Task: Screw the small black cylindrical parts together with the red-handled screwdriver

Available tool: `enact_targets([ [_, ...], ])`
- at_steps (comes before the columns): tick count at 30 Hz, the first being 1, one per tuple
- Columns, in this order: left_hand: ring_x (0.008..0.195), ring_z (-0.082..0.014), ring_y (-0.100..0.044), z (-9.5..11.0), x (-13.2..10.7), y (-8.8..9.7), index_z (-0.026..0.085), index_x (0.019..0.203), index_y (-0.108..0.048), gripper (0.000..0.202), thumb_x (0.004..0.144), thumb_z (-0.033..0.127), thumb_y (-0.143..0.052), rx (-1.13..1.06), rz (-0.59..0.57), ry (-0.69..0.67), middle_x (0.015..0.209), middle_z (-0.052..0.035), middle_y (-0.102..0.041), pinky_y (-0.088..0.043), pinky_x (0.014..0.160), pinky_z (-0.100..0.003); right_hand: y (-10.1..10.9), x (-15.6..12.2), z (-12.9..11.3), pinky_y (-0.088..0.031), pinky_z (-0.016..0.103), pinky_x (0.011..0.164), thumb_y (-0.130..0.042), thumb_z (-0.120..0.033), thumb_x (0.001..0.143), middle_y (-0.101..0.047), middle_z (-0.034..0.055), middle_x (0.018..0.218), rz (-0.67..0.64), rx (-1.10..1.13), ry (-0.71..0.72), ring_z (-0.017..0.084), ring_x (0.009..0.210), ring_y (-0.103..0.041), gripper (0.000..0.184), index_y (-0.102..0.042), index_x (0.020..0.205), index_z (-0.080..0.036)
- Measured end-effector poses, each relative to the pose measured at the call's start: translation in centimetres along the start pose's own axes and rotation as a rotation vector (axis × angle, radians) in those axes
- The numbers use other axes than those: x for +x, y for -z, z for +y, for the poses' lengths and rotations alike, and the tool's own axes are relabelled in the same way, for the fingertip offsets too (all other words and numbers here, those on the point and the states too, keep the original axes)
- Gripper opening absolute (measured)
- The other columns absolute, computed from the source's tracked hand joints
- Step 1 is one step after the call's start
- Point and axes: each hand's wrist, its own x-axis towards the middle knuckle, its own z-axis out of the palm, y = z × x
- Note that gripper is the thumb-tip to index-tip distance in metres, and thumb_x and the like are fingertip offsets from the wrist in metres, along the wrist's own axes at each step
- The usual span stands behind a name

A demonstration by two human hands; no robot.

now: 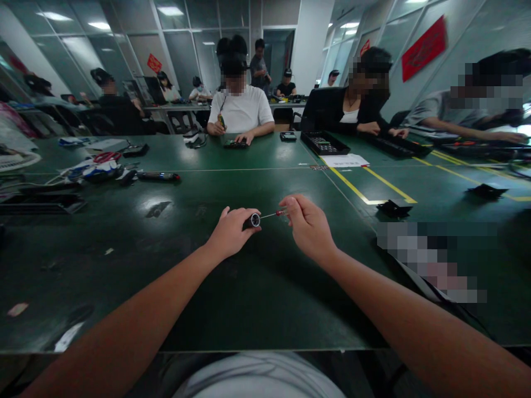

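My left hand [232,231] is closed around a short black cylinder [254,220] whose pale-ringed round end faces me. What kind of part it is, I cannot make out. In my right hand [309,225] is a small screwdriver [270,215] with a thin metal shaft and a red collar; the fingers hide most of its handle. The shaft points left, and its tip reaches the side of the cylinder. Whether the tip sits in a screw cannot be seen. Both hands are held over the green table [249,298].
Cables and red-handled tools [108,157] lie at the left, beside a dark pen-like tool [158,176]. Black brackets [395,208] and a parts tray [324,143] are on the right. Across the table a person in white [244,110] works on a device.
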Motion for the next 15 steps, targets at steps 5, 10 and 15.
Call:
enact_targets([
  [5, 0.115, -0.0259, -0.060, 0.1, -0.1, 0.0, 0.029, 0.123, -0.061, 0.031, 0.092, 0.033, -0.065, 0.002, 0.000, 0.002, 0.117, -0.0038, -0.068, -0.023, 0.119, -0.064, -0.3, 0.3, 0.3, -0.047, 0.032, 0.071, -0.053, -0.038, 0.096, -0.066, 0.0006, 0.083, 0.029, 0.150, -0.055, 0.017, 0.072, -0.060, 0.018, -0.061, 0.103, -0.024],
  [10, 0.114, -0.0243, -0.059, 0.3, 0.1, 0.4, 0.029, 0.126, -0.060, 0.032, 0.094, 0.033, -0.062, 0.039, -0.015, -0.061, 0.115, -0.0033, -0.067, -0.020, 0.121, -0.063, -0.6, 1.4, 2.1, -0.049, 0.032, 0.066, -0.054, -0.048, 0.094, -0.061, -0.0003, 0.073, 0.091, 0.352, -0.251, 0.016, 0.065, -0.057, 0.027, -0.062, 0.089, -0.023],
  [15, 0.113, -0.0249, -0.059, -0.3, 0.4, 0.3, 0.030, 0.128, -0.059, 0.034, 0.094, 0.032, -0.063, 0.097, 0.003, -0.039, 0.113, -0.0026, -0.067, -0.022, 0.119, -0.065, -0.6, 2.1, 3.0, -0.046, 0.028, 0.055, -0.054, -0.038, 0.095, -0.049, -0.0032, 0.061, 0.161, 0.619, -0.588, 0.012, 0.051, -0.044, 0.028, -0.057, 0.072, -0.022],
])
